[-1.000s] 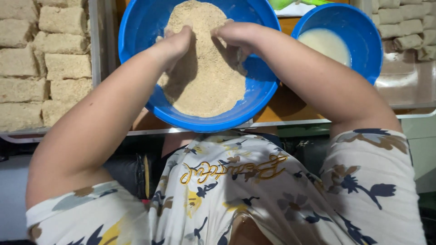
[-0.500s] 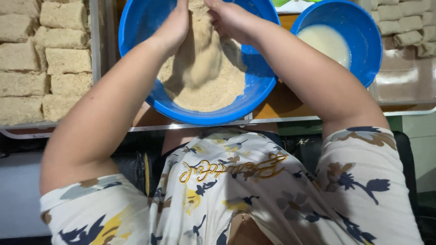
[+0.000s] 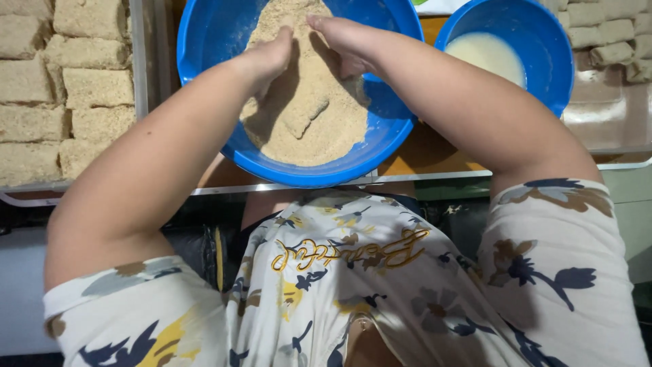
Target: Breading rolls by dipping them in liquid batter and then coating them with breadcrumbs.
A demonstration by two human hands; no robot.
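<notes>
Both my hands are up over the big blue bowl [image 3: 224, 41] of breadcrumbs [image 3: 319, 139], which sits right in front of me on the tabletop [image 3: 428, 153]. My left hand [image 3: 268, 58] is cupped with the fingers curled in, pinching up a bit of crumb as far as I can see, but whether they're really clamped on anything solid I honestly can't tell from this angle. My right hand [image 3: 346, 41] is just beside it, the two almost touching at the fingertips, fingers loosely bent and pointing down over the pile, not wrapped around anything I can make out. Down in the crumbs below my hands there's one crumb-coated piece [image 3: 303, 115], lying half buried near the middle of the bowl, apart from both hands. Just to the right of the big bowl, rims nearly touching, is a smaller blue bowl [image 3: 543, 47] with pale creamy batter [image 3: 485, 54] in it. Off to my left is a metal tray [image 3: 139, 68] packed with rows of breaded blocks [image 3: 88, 85], and to the far right another tray [image 3: 598, 115] holds a few uncoated rolls [image 3: 608, 34] along its top edge.
</notes>
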